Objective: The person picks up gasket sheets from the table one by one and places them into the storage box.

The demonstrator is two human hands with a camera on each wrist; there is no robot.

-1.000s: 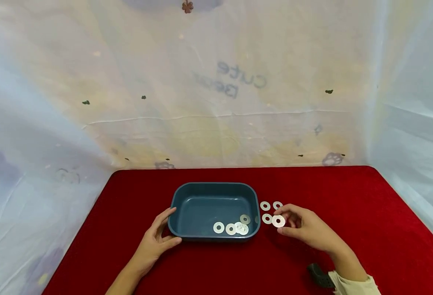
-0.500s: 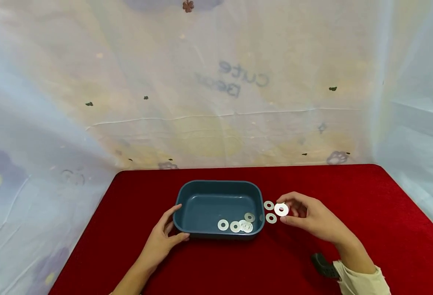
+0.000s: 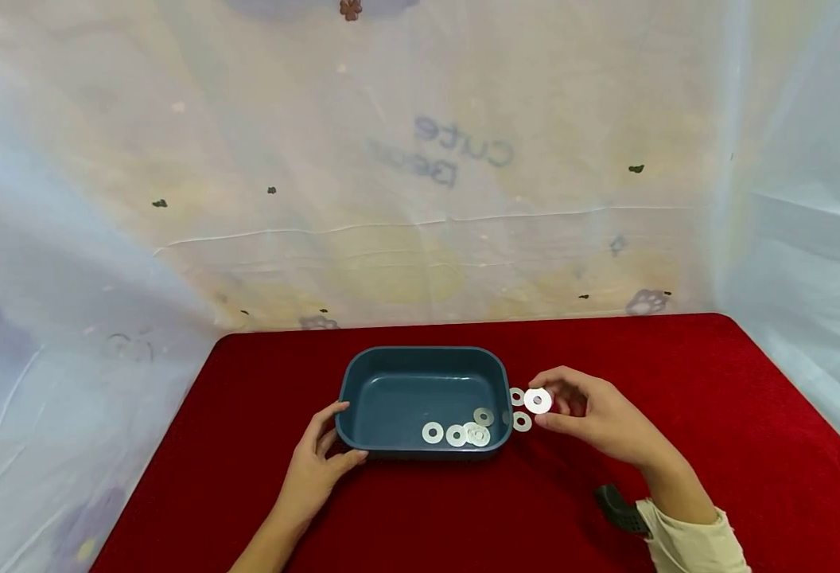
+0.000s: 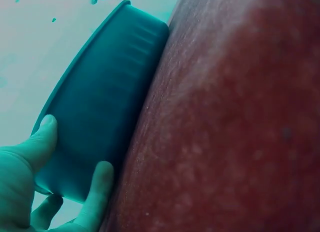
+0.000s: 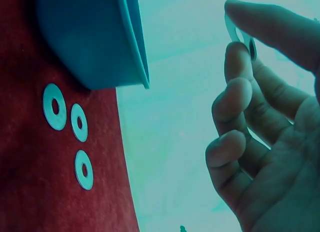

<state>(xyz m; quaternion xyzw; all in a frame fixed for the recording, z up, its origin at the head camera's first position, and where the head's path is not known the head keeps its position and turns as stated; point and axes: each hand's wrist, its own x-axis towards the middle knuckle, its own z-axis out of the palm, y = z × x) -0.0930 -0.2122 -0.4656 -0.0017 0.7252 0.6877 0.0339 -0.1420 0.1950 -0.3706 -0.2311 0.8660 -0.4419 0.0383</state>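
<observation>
Pinching washer (image 3: 529, 401) by edge in nearly closed R grip (image 3: 602, 418), just right of tub (image 3: 398, 402); holding tub's left end w/ L grip (image 3: 311, 468), part-spread. Could drop onto loose washers (image 5: 47, 104) beside tub, prob. via thin-edge slip.

Right arm (image 3: 678, 489): loose cream sleeve (image 3: 695, 545), creased, edge uneven. Black curved strap (image 3: 616, 508) against it, textured end visible from here. Left hand (image 3: 313, 471), right hand (image 3: 602, 418) bare.
</observation>
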